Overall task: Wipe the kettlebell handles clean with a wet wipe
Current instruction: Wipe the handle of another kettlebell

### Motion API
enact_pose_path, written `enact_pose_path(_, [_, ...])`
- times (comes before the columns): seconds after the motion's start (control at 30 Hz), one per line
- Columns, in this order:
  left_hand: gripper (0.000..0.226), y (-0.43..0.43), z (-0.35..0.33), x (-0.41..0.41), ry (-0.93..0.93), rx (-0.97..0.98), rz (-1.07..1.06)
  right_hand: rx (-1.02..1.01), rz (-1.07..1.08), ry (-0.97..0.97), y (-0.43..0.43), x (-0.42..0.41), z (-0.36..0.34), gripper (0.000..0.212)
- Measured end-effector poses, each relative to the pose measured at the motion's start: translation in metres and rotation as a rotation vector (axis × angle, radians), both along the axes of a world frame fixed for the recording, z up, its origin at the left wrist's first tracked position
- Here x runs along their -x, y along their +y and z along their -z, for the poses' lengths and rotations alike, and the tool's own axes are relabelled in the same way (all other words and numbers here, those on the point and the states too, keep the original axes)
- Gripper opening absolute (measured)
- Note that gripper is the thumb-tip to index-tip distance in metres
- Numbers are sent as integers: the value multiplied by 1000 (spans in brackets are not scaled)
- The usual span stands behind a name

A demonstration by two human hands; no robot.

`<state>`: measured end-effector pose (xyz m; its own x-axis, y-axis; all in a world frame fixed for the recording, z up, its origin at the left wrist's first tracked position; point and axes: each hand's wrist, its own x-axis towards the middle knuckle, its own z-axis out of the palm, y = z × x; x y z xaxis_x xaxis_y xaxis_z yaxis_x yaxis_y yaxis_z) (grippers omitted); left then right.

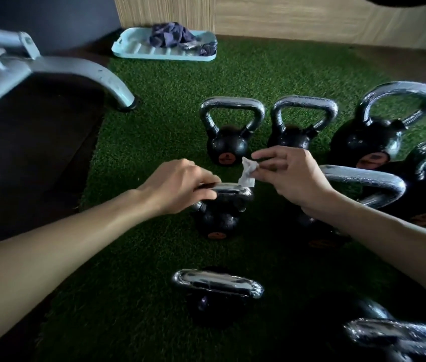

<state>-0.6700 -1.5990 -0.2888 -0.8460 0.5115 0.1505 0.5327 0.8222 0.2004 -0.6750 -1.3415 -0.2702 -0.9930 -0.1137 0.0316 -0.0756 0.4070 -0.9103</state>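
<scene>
Several black kettlebells with chrome handles stand on green turf. My left hand [180,189] grips the handle of a small kettlebell [219,218] in the middle. My right hand [292,176] pinches a crumpled white wet wipe [247,174] just above the right end of that handle; the wipe's lower edge touches the handle. Another kettlebell [217,288] stands nearer to me, and two small ones [230,137] [300,126] stand behind. A kettlebell under my right wrist is mostly hidden.
Larger kettlebells [379,134] crowd the right side. A grey metal bench leg [81,71] reaches in from the left over a dark mat. A light blue tray [138,49] with a dark cloth [170,36] lies at the back by a wooden wall.
</scene>
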Motion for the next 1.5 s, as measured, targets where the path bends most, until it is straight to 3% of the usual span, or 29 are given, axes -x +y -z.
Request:
enact_pose_path(0.13, [40,21,-5,1,-118,-106,-65,127,19,-150,7,-9,-7,23])
enact_pose_path(0.27, [38,23,-17,-4,-301,-568,-151,248,22,-327,8,-4,-11,28])
enact_pose_path(0.33, [37,26,-22,-8,-342,-710,-124,273,-13,-345,4,-3,-12,32])
enact_pose_path(0.47, [37,35,-26,-17,-388,-902,-104,311,-44,-292,-13,-4,-13,14])
enact_pose_path(0.67, [31,20,-31,-11,-256,-843,-117,295,-178,-294,-17,2,-18,27])
enact_pose_path(0.8, [38,-10,-27,-8,-205,-616,-235,-475,-233,113,-11,14,-11,43])
enact_pose_path(0.87, [40,-24,-25,-8,-208,-505,-325,-627,-329,154,-20,17,-8,53])
enact_pose_path(0.93, [43,-30,-21,-10,-249,-449,-375,-718,-393,151,-32,19,-5,49])
enact_pose_path(1.13, [42,-13,-16,-17,-257,-446,-289,-728,-340,110,-20,22,6,41])
enact_pose_path(1.27, [49,18,-19,-10,-185,-276,-125,-684,-303,90,6,16,13,33])
enact_pose_path(1.37, [44,27,-20,-6,-141,-204,-134,-695,-286,70,22,9,13,28])
enact_pose_path(1.5, [46,13,5,-13,-348,-320,-199,-727,-268,97,45,-8,22,41])
